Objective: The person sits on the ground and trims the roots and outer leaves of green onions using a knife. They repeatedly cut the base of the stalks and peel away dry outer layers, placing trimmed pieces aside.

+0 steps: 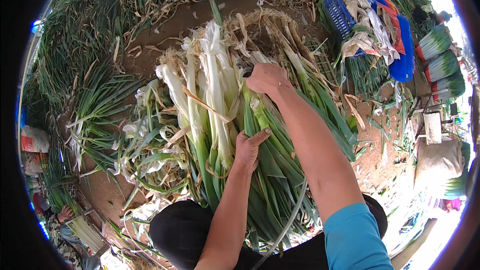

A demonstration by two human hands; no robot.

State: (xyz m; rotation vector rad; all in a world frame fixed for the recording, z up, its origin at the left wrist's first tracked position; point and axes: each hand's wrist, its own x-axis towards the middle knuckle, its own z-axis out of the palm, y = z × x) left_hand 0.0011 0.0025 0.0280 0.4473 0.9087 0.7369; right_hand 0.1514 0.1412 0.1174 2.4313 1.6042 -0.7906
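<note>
My left hand (247, 150) grips a large green onion (260, 116) where its pale stalk turns to green leaves, thumb across the top. Farther up, near the root end, my right hand (267, 78) is curled in a fist. A small dark end shows at its left side; the fist hides the rest of that object. Peeled white onion stalks (215, 93) lie in a pile just left of my hands, roots pointing away. Unpeeled onions (300, 56) with dirty, dry skins lie to the right. A clear hose (294, 215) passes under my right forearm, its upper end hidden.
Stripped skins and leaves (150, 131) are heaped at left. Onion stacks (93, 26) line the back. A blue crate (339, 13) bears cloths and bags at upper right, near bundled onions (444, 63). Another person's hand (65, 213) is beside a metal frame (88, 228) at lower left.
</note>
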